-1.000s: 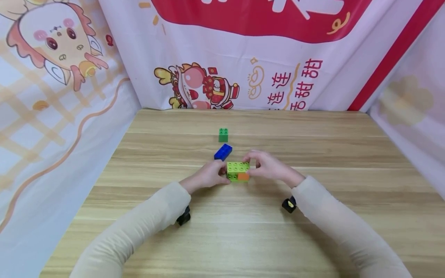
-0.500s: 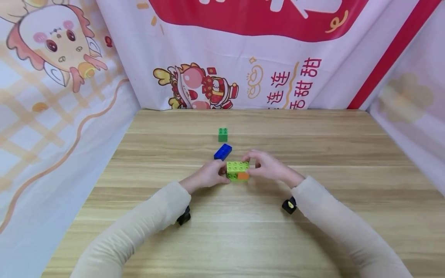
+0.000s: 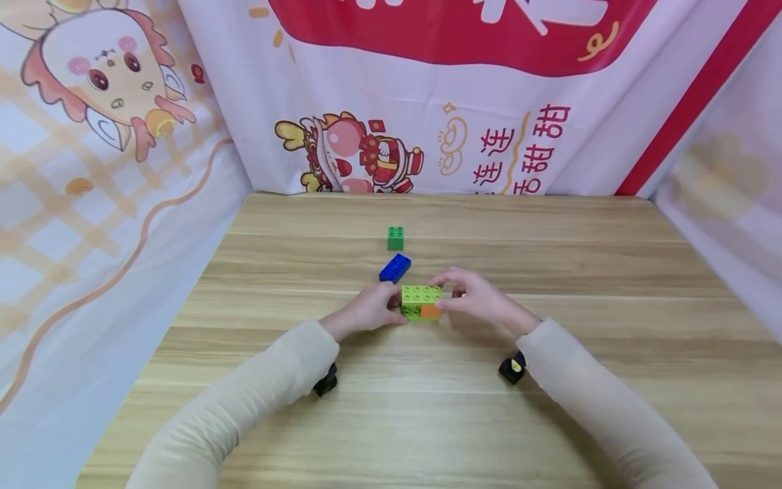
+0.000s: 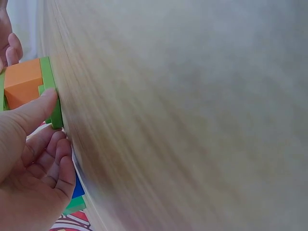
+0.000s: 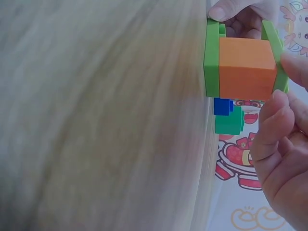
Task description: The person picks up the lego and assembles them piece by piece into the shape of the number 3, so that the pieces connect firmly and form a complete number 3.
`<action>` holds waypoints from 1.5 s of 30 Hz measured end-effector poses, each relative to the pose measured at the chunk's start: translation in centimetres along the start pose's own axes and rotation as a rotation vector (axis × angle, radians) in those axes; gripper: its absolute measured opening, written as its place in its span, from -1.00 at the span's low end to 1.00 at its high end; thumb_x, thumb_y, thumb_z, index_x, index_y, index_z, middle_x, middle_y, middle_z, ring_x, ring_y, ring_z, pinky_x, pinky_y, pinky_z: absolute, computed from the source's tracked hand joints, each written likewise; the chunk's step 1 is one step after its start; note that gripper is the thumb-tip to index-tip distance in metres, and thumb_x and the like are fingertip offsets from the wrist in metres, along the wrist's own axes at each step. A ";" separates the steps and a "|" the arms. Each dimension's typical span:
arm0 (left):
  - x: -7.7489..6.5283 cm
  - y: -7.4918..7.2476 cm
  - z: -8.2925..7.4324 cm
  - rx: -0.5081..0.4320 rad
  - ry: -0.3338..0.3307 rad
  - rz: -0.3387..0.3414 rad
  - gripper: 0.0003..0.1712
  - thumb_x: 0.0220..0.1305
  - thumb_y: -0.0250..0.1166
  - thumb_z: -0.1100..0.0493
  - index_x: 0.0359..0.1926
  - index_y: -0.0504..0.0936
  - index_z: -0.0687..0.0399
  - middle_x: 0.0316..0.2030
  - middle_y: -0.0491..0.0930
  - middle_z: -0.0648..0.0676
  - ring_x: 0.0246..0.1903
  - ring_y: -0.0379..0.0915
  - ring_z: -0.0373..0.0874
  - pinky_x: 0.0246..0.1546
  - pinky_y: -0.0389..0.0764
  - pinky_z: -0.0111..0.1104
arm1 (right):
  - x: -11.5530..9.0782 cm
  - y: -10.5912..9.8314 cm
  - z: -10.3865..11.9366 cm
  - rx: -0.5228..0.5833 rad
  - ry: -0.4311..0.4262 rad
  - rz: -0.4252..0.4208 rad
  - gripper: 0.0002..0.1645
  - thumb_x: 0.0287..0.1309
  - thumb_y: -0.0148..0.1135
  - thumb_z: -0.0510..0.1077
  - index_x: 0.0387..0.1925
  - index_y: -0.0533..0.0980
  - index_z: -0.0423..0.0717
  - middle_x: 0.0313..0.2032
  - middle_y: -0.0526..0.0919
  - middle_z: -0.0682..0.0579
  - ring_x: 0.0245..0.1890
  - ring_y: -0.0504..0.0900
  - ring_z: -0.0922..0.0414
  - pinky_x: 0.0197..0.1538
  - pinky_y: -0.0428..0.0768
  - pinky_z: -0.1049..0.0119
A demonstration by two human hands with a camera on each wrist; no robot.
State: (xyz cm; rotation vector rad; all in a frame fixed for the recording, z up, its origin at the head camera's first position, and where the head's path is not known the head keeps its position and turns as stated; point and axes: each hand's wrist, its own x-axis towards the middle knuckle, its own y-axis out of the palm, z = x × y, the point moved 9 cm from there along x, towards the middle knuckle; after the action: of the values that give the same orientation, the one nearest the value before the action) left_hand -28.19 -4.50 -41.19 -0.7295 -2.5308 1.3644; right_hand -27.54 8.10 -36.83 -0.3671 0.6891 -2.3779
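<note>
On the table, both hands work on a small stack of toy building bricks. Its base is a thin lime green plate [image 5: 211,62], lying on the tabletop. An orange block [image 5: 246,67] stands on the base's right end, and a second lime green plate [image 3: 421,293] with studs lies across its top. My left hand [image 3: 374,307] pinches the left end of the base plate between thumb and fingers. With thumb and fingertips, my right hand [image 3: 479,300] pinches the top plate at its right end. Beneath the top plate's left half is a gap.
Just behind the stack, a blue brick [image 3: 395,268] lies slantwise on the wooden table [image 3: 415,421]. Farther back stands a small green brick [image 3: 396,239]. A printed cloth [image 3: 379,81] hangs along the table's back edge, with more cloth at both sides.
The right wrist has dipped slightly toward the person, its fingers staying on the top plate. The left hand and the bricks keep their places; the head view shifts a little.
</note>
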 end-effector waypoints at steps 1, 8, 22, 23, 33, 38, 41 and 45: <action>0.0 0.0 0.0 0.001 -0.001 -0.001 -0.69 -0.02 0.45 0.13 -0.25 0.56 0.10 -0.39 0.43 -0.01 -0.39 0.32 -0.17 -0.35 0.40 -0.39 | -0.1 -0.1 0.6 -0.004 0.004 0.005 -0.57 0.05 0.26 -0.38 0.00 0.44 -0.37 -0.04 0.45 -0.24 -0.57 0.43 0.15 -0.49 0.41 0.42; 0.0 -0.2 -0.1 0.000 0.003 0.000 -0.69 -0.02 0.45 0.13 -0.26 0.56 0.11 -0.40 0.43 0.00 -0.40 0.31 -0.17 -0.37 0.39 -0.39 | -0.5 -0.4 2.0 -0.021 0.015 0.029 -0.56 0.05 0.26 -0.36 0.00 0.43 -0.40 -0.10 0.47 -0.24 -0.58 0.40 0.18 -0.52 0.36 0.42; -0.1 -0.4 -0.3 0.022 -0.009 0.002 -0.69 -0.02 0.45 0.12 -0.25 0.56 0.10 -0.41 0.43 0.00 -0.41 0.30 -0.17 -0.38 0.37 -0.39 | 0.4 -0.5 -2.4 -0.001 0.049 0.018 -0.53 0.01 0.36 -0.17 0.00 0.50 -0.16 -0.17 0.52 -0.04 -0.61 0.40 0.17 -0.58 0.32 0.40; -0.1 -0.3 -0.4 0.023 -0.008 0.003 -0.69 -0.01 0.45 0.12 -0.25 0.56 0.10 -0.41 0.43 0.00 -0.41 0.30 -0.17 -0.38 0.37 -0.39 | 0.4 -0.5 -2.4 -0.003 0.051 0.018 -0.54 0.01 0.36 -0.16 0.00 0.50 -0.16 -0.18 0.52 -0.03 -0.61 0.41 0.17 -0.58 0.32 0.40; -0.3 -0.3 -0.7 0.038 0.019 -0.003 -0.69 -0.02 0.45 0.13 -0.28 0.55 0.12 -0.41 0.43 0.02 -0.42 0.30 -0.16 -0.39 0.38 -0.39 | 0.2 -0.4 -2.7 0.002 0.088 0.023 -0.54 0.03 0.35 -0.16 0.01 0.49 -0.14 -0.22 0.56 -0.01 -0.58 0.42 0.14 -0.56 0.35 0.38; -0.4 -0.3 -0.7 0.041 0.030 0.007 -0.69 -0.01 0.44 0.12 -0.29 0.53 0.11 -0.43 0.42 0.03 -0.43 0.27 -0.16 -0.41 0.35 -0.39 | 0.2 -0.3 -2.4 0.002 0.079 0.016 -0.52 0.03 0.34 -0.18 0.01 0.48 -0.21 -0.18 0.54 -0.07 -0.56 0.43 0.14 -0.55 0.35 0.39; -0.4 -0.3 -0.7 0.024 0.024 0.022 -0.70 0.00 0.44 0.11 -0.28 0.53 0.10 -0.42 0.43 0.04 -0.42 0.27 -0.15 -0.40 0.35 -0.38 | 0.0 -0.4 -1.3 -0.006 0.077 0.019 -0.54 0.05 0.31 -0.25 0.01 0.46 -0.29 -0.15 0.52 -0.14 -0.56 0.42 0.15 -0.55 0.34 0.40; -0.5 -0.5 -0.3 -0.008 0.007 0.027 -0.65 0.01 0.43 0.12 -0.17 0.56 0.11 -0.36 0.47 0.00 -0.36 0.33 -0.17 -0.33 0.41 -0.37 | -0.1 -0.4 -1.4 -0.021 0.080 0.021 -0.57 0.04 0.32 -0.23 -0.01 0.48 -0.23 -0.15 0.52 -0.09 -0.57 0.43 0.15 -0.55 0.35 0.39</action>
State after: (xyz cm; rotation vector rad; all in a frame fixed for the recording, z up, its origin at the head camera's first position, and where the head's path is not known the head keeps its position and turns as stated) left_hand -27.80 -4.73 -40.57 -0.7715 -2.5314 1.3581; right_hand -28.32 8.99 -37.77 -0.2735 0.7509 -2.3777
